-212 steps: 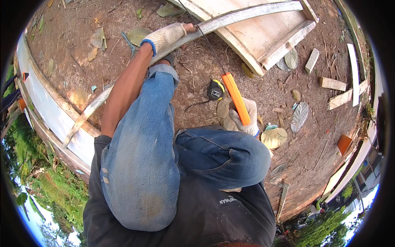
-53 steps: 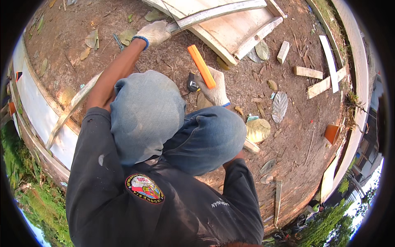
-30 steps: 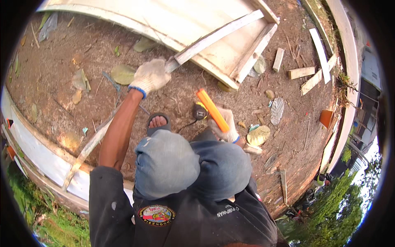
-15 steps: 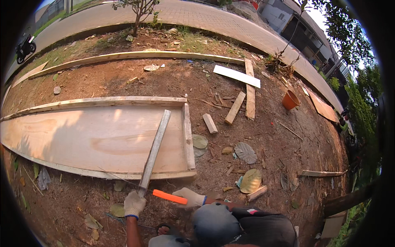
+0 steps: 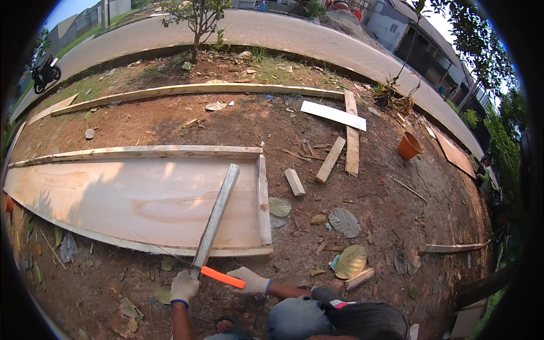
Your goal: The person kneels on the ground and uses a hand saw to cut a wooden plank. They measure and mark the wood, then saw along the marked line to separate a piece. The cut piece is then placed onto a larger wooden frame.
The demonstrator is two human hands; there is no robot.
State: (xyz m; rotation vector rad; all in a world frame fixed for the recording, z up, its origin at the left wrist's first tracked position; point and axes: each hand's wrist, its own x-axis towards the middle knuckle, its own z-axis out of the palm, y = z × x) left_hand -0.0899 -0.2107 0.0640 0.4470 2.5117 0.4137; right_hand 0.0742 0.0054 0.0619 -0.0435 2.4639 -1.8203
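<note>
Knitted gloves cover both my hands. My left hand [image 5: 184, 288] is closed around the near end of a narrow wooden batten [image 5: 217, 211], which slants away across the edge of a shallow plywood panel with a raised frame [image 5: 136, 198]. In my right hand [image 5: 251, 281] is the orange handle of a handsaw [image 5: 222, 276]. Its thin blade lies across the batten just beyond my left hand and points to the far left over the panel's near edge. How deep the teeth sit in the wood cannot be made out.
A short wood block [image 5: 294, 182], a longer offcut [image 5: 331, 161] and a white board [image 5: 333, 115] lie on the soil to the right. Beyond them stands an orange bucket [image 5: 409, 146]. Dry leaves [image 5: 350, 261] are strewn near my knee. One long plank [image 5: 226, 88] runs along the far side.
My right hand has pushed the saw leftward, bringing its handle up against the batten. My left hand keeps its grip. The whole view has shifted slightly.
</note>
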